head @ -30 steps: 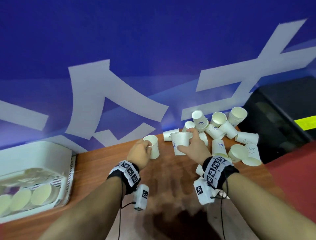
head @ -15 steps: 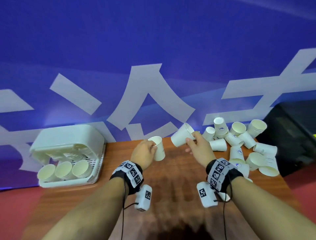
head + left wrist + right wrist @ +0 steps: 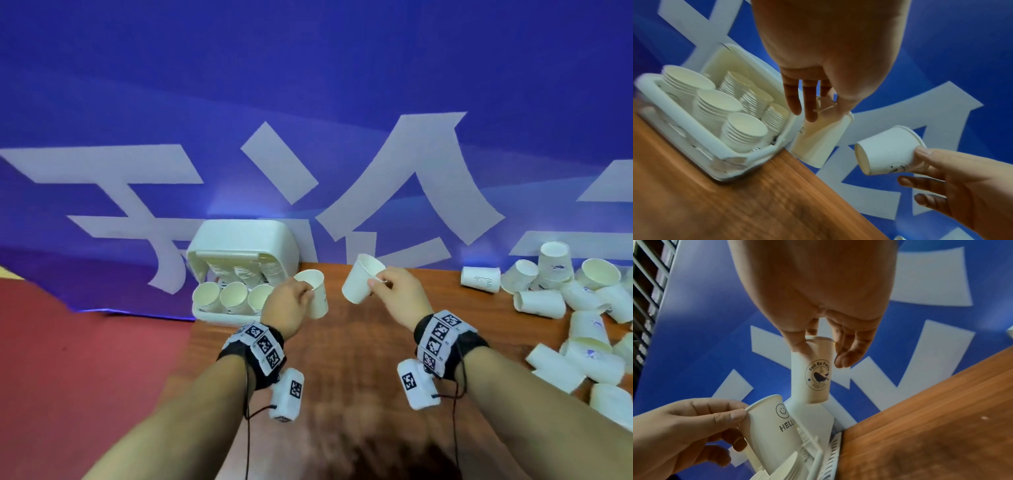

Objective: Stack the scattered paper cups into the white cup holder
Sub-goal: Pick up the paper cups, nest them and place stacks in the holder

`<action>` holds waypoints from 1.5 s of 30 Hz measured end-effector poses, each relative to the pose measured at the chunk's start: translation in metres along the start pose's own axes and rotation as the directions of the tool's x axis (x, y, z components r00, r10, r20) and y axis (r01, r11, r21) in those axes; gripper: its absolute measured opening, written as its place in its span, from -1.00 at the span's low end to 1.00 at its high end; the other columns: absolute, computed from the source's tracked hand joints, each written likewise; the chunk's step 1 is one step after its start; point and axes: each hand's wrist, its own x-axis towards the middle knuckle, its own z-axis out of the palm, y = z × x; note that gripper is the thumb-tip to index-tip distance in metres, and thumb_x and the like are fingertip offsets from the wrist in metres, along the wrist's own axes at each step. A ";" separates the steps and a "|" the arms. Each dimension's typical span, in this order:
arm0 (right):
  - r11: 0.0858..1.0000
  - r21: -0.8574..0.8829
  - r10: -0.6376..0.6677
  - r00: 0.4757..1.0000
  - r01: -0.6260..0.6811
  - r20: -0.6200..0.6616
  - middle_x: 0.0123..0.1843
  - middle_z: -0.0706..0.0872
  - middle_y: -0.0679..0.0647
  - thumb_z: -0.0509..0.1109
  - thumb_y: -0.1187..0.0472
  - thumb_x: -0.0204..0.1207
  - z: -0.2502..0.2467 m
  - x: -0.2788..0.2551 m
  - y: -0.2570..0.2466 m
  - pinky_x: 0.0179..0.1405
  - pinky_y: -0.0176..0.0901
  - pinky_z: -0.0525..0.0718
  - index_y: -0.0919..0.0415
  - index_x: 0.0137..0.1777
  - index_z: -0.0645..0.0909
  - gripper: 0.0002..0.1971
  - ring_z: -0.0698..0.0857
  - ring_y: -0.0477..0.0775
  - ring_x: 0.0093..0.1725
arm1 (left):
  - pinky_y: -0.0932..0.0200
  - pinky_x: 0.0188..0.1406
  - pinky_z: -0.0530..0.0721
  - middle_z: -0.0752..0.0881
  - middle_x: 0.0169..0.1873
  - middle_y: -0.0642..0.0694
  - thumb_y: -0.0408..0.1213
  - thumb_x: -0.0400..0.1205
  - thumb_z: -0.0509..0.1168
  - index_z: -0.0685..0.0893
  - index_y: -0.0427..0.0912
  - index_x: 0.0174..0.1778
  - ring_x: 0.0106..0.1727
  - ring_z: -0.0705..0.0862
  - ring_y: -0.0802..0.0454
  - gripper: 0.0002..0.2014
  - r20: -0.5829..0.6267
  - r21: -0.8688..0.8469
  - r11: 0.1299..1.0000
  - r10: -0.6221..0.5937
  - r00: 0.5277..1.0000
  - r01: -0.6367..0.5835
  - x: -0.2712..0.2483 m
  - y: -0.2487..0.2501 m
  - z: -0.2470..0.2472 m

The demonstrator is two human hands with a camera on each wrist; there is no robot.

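Observation:
My left hand grips an upright white paper cup by its rim, just right of the white cup holder. In the right wrist view this cup shows a smiley print and overlaps the holder's edge. My right hand pinches the rim of a second cup, tilted, in the air above the table. That cup carries a whale logo. The holder lies open with several stacks of cups inside.
Several loose paper cups lie scattered on the right of the wooden table. A blue banner with white characters rises right behind the table. Red floor lies past the table's left edge.
Both hands have carried their cups left, away from the scattered pile. The holder now sits right next to the left hand. The right hand's cup has tipped over to a slant.

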 end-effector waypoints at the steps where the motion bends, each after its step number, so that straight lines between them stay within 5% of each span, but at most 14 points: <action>1: 1.000 -0.001 -0.021 1.000 0.021 0.021 -0.08 0.61 0.02 0.32 0.06 0.61 0.013 0.003 -0.011 -0.16 -0.19 0.38 -0.08 -0.36 0.52 -0.73 0.56 0.00 -0.09 | 0.03 -0.02 0.55 0.68 -0.11 -0.10 -0.21 0.68 0.24 0.76 -0.12 -0.08 -0.06 0.63 -0.07 -0.82 -0.014 0.003 1.000 -0.016 1.000 0.016 -0.004 -0.014 -0.010; 6: 0.994 0.000 -0.111 0.990 0.112 0.088 -0.08 0.60 0.00 0.28 0.08 0.65 0.079 0.017 -0.057 -0.08 -0.18 0.38 -0.04 -0.31 0.53 -0.74 0.55 0.02 -0.04 | -0.03 0.07 0.58 0.68 -0.11 -0.11 -0.23 0.65 0.29 0.79 -0.13 -0.05 -0.02 0.63 -0.09 -0.84 -0.077 0.002 0.996 -0.084 0.993 0.085 -0.019 -0.080 -0.055; 10: 0.986 0.006 -0.165 0.977 0.166 0.136 0.19 0.58 -0.04 0.31 0.08 0.65 0.126 0.029 -0.084 0.09 -0.28 0.36 0.16 -0.05 0.76 -0.78 0.53 -0.09 0.13 | -0.04 0.07 0.60 0.69 -0.09 -0.14 -0.24 0.65 0.29 0.80 -0.15 -0.03 0.00 0.64 -0.10 -0.82 -0.125 0.009 0.991 -0.132 0.983 0.134 -0.030 -0.125 -0.083; 13: 0.982 -0.006 -0.188 0.968 0.191 0.166 0.29 0.53 -0.08 0.33 0.07 0.63 0.155 0.036 -0.100 0.12 -0.30 0.37 0.12 -0.10 0.77 -0.77 0.50 -0.13 0.16 | -0.04 0.02 0.63 0.70 -0.07 -0.14 -0.26 0.64 0.31 0.81 -0.16 -0.04 -0.01 0.65 -0.13 -0.84 -0.178 0.001 0.987 -0.156 0.971 0.159 -0.033 -0.154 -0.101; 23: 0.961 -0.084 -0.240 0.946 0.263 0.220 0.45 0.50 -0.02 0.39 0.10 0.60 0.229 0.061 -0.136 0.27 -0.25 0.39 0.12 0.00 0.82 -0.81 0.50 -0.04 0.35 | 0.20 -0.04 0.53 0.74 -0.03 -0.11 -0.35 0.59 0.38 0.81 -0.18 0.03 0.00 0.69 -0.09 -0.85 -0.264 -0.037 0.978 -0.208 0.942 0.206 -0.020 -0.243 -0.128; 27: 0.956 -0.127 -0.233 0.946 0.266 0.225 0.47 0.50 0.02 0.39 0.10 0.59 0.251 0.072 -0.139 0.41 -0.02 0.48 0.13 0.03 0.82 -0.80 0.51 0.03 0.40 | 0.22 -0.04 0.54 0.74 -0.03 -0.08 -0.38 0.57 0.39 0.81 -0.16 0.03 -0.01 0.69 -0.06 -0.84 -0.255 -0.074 0.976 -0.219 0.942 0.207 -0.007 -0.267 -0.125; 32: 0.937 -0.185 -0.252 0.940 0.297 0.229 0.43 0.51 -0.01 0.40 0.11 0.60 0.272 0.087 -0.139 0.38 -0.12 0.43 0.15 0.01 0.82 -0.81 0.50 0.02 0.39 | 0.04 0.02 0.66 0.74 -0.03 -0.05 -0.33 0.58 0.40 0.82 -0.14 -0.01 -0.02 0.70 -0.06 -0.87 -0.209 -0.125 0.975 -0.206 0.956 0.183 0.013 -0.286 -0.116; 37: 0.914 -0.241 -0.252 0.923 0.326 0.292 0.46 0.49 -0.04 0.39 0.08 0.60 0.291 0.098 -0.128 0.33 0.02 0.53 0.10 -0.04 0.81 -0.81 0.50 0.05 0.38 | 0.11 -0.10 0.59 0.68 -0.15 -0.05 -0.25 0.62 0.38 0.82 -0.16 -0.02 -0.13 0.63 -0.01 -0.87 -0.194 -0.112 0.988 -0.127 0.973 0.107 0.031 -0.288 -0.112; 45: 0.880 -0.345 -0.194 0.911 0.325 0.363 0.58 0.40 -0.02 0.31 0.02 0.64 0.299 0.106 -0.117 0.46 0.01 0.37 -0.02 0.02 0.79 -0.79 0.37 0.12 0.50 | 0.10 -0.13 0.59 0.72 -0.14 -0.08 -0.28 0.58 0.39 0.83 -0.14 -0.05 -0.10 0.68 -0.09 -0.88 -0.098 -0.082 0.988 -0.138 0.986 0.130 0.034 -0.298 -0.091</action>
